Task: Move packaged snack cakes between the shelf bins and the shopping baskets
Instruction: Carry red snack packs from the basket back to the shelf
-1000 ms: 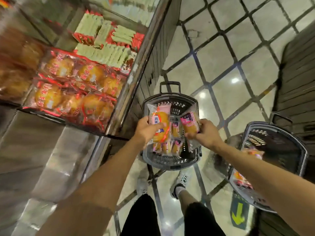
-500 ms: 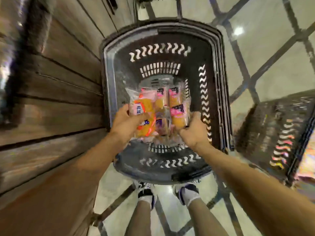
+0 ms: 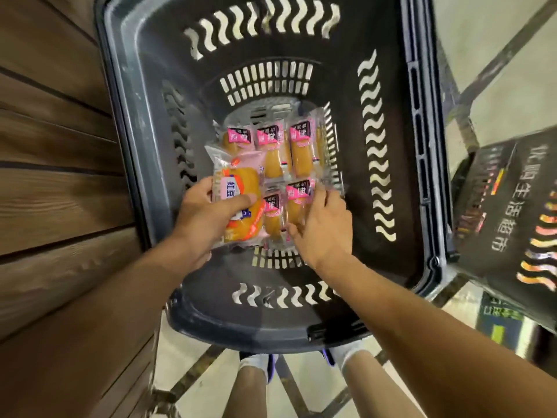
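2 hands work inside a dark shopping basket (image 3: 144,122) holding packaged snack cakes.

Nearest the basket's front wall, the left hand (image 3: 205,218) grips a large round cake packet (image 3: 241,188), thumb across its label, fingers behind. Beside it, the right hand (image 3: 322,230) pinches a small pink-labelled cake packet (image 3: 298,200) by its edges. Farther in, on the basket floor, 3 more small packets (image 3: 271,146) lie side by side. Right of the basket sits a second basket (image 3: 506,206).

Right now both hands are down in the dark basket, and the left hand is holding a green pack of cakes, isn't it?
Not green. The head view shows the left hand gripping an orange pack of cakes. Both hands are indeed down in the dark basket.
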